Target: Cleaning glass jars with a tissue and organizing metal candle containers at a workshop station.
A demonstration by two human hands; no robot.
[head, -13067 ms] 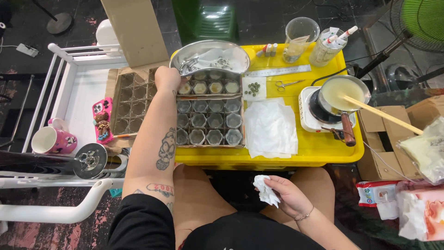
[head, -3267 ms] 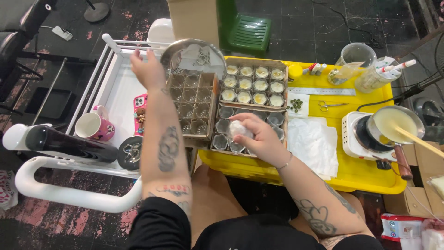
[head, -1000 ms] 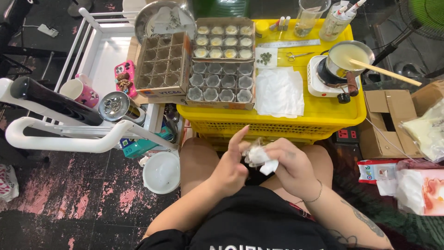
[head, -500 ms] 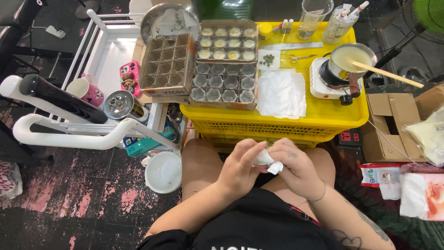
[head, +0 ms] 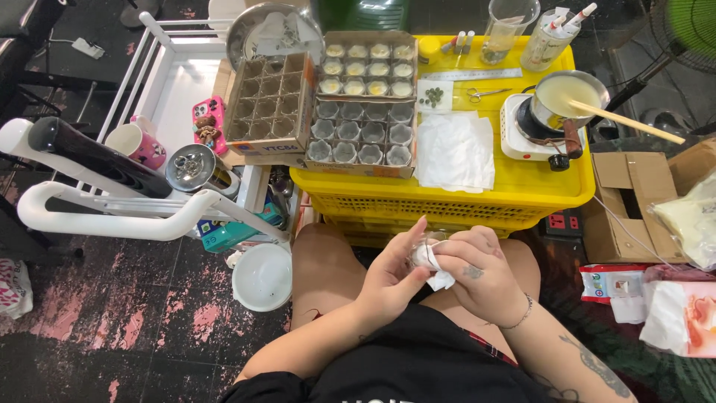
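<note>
Over my lap, my left hand (head: 391, 275) holds a small clear glass jar (head: 422, 254). My right hand (head: 477, 272) presses a crumpled white tissue (head: 440, 277) against the jar. Both hands meet below the front edge of the yellow crate (head: 447, 198). On the crate stands a cardboard box of small glass jars (head: 362, 112); its far rows are filled with pale wax, its near rows look empty.
An empty cardboard divider box (head: 261, 104) and a metal bowl (head: 274, 31) sit at left. White tissues (head: 455, 149), scissors (head: 485, 93), a ruler, and a pot of pale wax (head: 567, 97) with a wooden stick on a small stove lie on the crate. A white cart (head: 149, 142) stands at left.
My hands have stayed together over my lap, turning the jar and tissue slightly. The view has shifted a little; the crate and its things have not moved.
</note>
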